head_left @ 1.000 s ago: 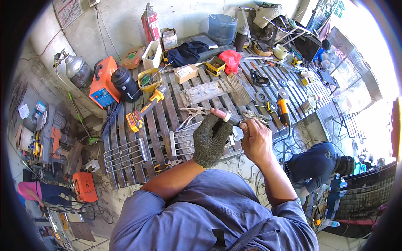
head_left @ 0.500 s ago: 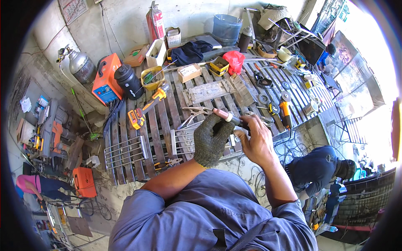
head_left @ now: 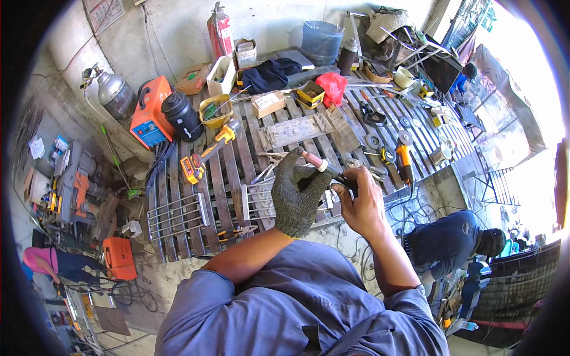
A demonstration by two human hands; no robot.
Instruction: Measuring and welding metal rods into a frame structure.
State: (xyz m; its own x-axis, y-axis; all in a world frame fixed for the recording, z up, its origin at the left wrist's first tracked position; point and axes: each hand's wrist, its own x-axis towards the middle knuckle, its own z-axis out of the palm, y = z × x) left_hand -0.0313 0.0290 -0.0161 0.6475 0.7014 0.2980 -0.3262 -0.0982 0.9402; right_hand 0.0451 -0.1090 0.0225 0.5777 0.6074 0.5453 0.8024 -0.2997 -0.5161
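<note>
A TIG welding torch (head_left: 314,160) with a pink ceramic cup and a dark body lies across between my hands, above the slatted metal bench. My left hand (head_left: 294,199) wears a dark knitted glove. Its fingers curl around the cup end, fingertips at the cup's tip and thumb close to its base. Bare, my right hand (head_left: 363,202) grips the dark body of the torch between thumb and fingers. Behind the torch, locking pliers (head_left: 272,156) rest on the bench, partly hidden by the glove. A barred metal grille (head_left: 259,196) lies beneath my left hand.
A yellow cordless tool (head_left: 208,151), black jug (head_left: 182,117) and orange welding machine (head_left: 152,114) stand to the left. An angle grinder (head_left: 405,155) and tape measure (head_left: 387,155) lie right. Pliers (head_left: 237,232) sit near the front edge. A person (head_left: 451,243) bends over at the right.
My left hand's fingers have risen to the tip of the torch's cup. My right thumb has shifted slightly along the torch body, and the person at right has moved a little.
</note>
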